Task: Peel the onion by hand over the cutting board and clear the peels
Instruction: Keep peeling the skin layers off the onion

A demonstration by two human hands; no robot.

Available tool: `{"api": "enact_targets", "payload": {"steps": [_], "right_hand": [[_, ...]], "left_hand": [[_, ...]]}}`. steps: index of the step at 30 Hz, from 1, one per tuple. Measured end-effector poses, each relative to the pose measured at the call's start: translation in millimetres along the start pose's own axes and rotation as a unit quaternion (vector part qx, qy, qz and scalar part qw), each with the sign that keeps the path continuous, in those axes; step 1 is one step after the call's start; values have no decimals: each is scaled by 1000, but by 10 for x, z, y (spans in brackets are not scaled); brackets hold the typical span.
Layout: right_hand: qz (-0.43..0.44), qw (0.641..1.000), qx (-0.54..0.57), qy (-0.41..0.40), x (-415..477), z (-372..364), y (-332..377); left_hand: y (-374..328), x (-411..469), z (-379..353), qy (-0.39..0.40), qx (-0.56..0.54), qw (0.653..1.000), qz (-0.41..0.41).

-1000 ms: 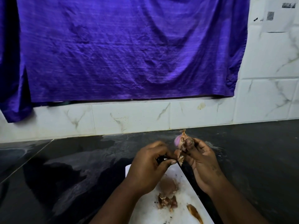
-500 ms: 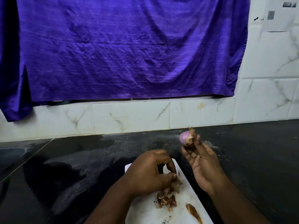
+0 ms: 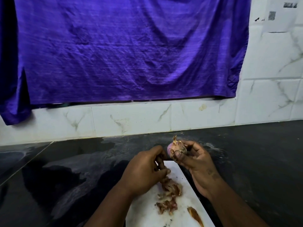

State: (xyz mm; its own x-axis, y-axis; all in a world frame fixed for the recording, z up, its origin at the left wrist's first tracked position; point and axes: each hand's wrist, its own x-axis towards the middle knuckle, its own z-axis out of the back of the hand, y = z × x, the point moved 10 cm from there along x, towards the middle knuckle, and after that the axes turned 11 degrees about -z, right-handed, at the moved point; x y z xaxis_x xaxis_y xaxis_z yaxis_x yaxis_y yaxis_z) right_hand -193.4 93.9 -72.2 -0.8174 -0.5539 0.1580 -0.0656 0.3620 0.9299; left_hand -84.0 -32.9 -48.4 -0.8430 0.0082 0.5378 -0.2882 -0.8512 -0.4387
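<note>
Peeling is being judged midway: the onion (image 3: 172,148) is being gripped in curled fingers of the right hand (image 3: 198,163), fingers of the left hand (image 3: 144,172) are being held narrowly curled, contents untellable, just above peels (image 3: 171,188) on the cutting board (image 3: 190,199), and remaining skin is being left for a fresh pinch.

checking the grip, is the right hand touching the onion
Touching. In the head view the right hand grips the onion, thumb pressed on its front, fingers curled behind.

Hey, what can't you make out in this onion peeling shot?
Head view:
Onion: far side hidden by the right hand holding it.
Left hand: grip unclear; curled fingers hide whether it holds anything.
Cutting board: near end cut off by the bottom edge.
Wall notice: print blurred.
</note>
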Motion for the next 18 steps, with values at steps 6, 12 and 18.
{"api": "enact_targets", "payload": {"steps": [6, 12, 18], "right_hand": [[4, 998, -64, -3, 18, 4, -57], [14, 996, -84, 12, -7, -42, -49], [23, 996, -79, 41, -34, -106, -35]], "left_hand": [[61, -17, 238, -145, -75, 986, 27], [-91, -9, 300, -177, -89, 980, -14], [-31, -22, 326, -207, -106, 973, 1]]}}
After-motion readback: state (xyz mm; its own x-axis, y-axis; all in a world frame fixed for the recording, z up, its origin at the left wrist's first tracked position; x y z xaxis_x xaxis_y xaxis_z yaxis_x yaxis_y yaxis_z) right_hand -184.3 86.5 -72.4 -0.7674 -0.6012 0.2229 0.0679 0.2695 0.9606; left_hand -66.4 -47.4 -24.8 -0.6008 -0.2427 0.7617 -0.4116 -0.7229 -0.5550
